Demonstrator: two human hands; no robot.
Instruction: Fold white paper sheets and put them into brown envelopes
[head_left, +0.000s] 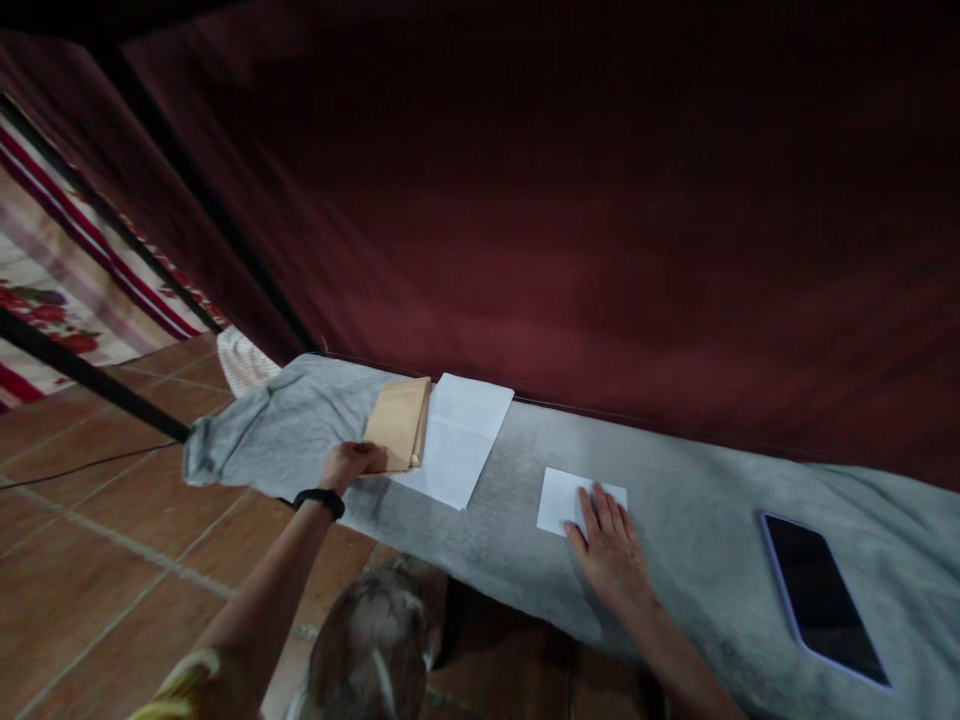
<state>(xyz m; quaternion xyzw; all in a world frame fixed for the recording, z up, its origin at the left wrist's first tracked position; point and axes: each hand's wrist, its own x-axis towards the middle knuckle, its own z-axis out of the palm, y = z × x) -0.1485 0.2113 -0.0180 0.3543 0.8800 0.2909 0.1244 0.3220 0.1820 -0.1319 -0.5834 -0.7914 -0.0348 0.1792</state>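
My left hand (354, 462) grips the near left corner of a small stack of brown envelopes (397, 420), its fingers closed at the edge. The stack lies partly over white paper sheets (469, 430) on a grey cloth (517, 510). Farther right, a small white piece of paper (559, 500), perhaps folded, lies flat on the cloth. My right hand (611, 550) rests on its right part with fingers stretched out. A black band is around my left wrist.
A phone (825, 595) with a dark screen and light purple edge lies at the right of the cloth. Dark red fabric (585, 300) hangs behind. Black poles (90, 375) and a cable (90, 465) are at left, over a tiled floor (97, 560).
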